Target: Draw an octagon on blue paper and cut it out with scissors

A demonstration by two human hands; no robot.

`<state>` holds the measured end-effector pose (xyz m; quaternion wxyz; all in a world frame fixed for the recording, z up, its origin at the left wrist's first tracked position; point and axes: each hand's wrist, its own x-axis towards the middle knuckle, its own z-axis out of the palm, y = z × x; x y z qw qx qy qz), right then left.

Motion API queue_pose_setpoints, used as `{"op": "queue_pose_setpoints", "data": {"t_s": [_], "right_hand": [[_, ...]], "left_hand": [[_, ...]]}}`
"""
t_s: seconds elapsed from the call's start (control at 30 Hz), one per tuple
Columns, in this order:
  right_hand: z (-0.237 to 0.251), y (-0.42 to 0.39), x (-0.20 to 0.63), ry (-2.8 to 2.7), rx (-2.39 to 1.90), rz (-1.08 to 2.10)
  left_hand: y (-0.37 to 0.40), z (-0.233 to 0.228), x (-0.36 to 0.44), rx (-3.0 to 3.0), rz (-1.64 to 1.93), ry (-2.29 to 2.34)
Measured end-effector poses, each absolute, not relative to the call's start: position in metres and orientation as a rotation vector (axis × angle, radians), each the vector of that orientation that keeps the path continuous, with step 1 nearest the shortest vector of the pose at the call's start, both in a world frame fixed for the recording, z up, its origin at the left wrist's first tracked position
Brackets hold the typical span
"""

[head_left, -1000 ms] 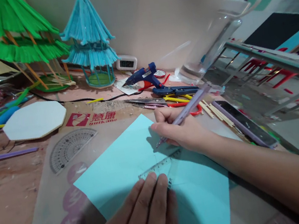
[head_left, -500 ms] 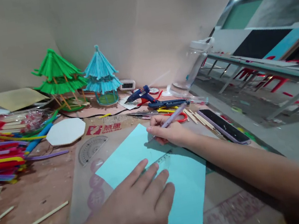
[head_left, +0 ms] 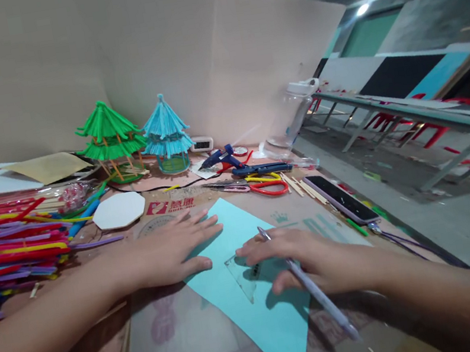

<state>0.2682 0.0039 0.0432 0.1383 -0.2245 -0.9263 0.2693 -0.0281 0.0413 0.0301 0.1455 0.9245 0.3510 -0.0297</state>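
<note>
The table (head_left: 58, 302) is brown and dusty, backed by plain board walls at the rear; its right edge drops to open floor, and the barest stretch lies along the near edge. A printed cardboard sheet (head_left: 184, 334) covers its middle. On it lies one light blue paper (head_left: 258, 316), a flat square set cornerwise, with one corner near the front edge.

The left hand (head_left: 170, 250) lies flat and spread, palm down, holding nothing, fingers on the paper's left corner and over a protractor (head_left: 153, 224). The right hand (head_left: 293, 256) rests partly open on the paper, a lilac pen (head_left: 318, 294) held loosely between its fingers, while its fingertips touch one clear plastic set square (head_left: 244, 270) lying on the paper.

At the left is a heap of bright coloured straws (head_left: 4, 250). At the back stand two tiered straw pavilions, one green (head_left: 109, 140), one blue (head_left: 166, 133). Between them and the paper lie one white octagonal board (head_left: 119, 210), one blue glue gun (head_left: 223, 157), red-handled scissors (head_left: 268, 188) and a dark phone (head_left: 341, 199) by the right edge.
</note>
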Motion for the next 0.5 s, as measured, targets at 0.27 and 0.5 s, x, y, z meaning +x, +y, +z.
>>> {"op": "queue_pose_setpoints", "data": {"t_s": [0.27, 0.5], "right_hand": [[0.033, 0.007, 0.280, -2.790, -0.843, 0.665], [0.014, 0.045, 0.266, -2.653, -0.886, 0.646]], "left_hand": [[0.015, 0.038, -0.015, 2.579, -0.201, 1.241], [-0.025, 0.053, 0.009, 2.560, -0.217, 1.486]]}}
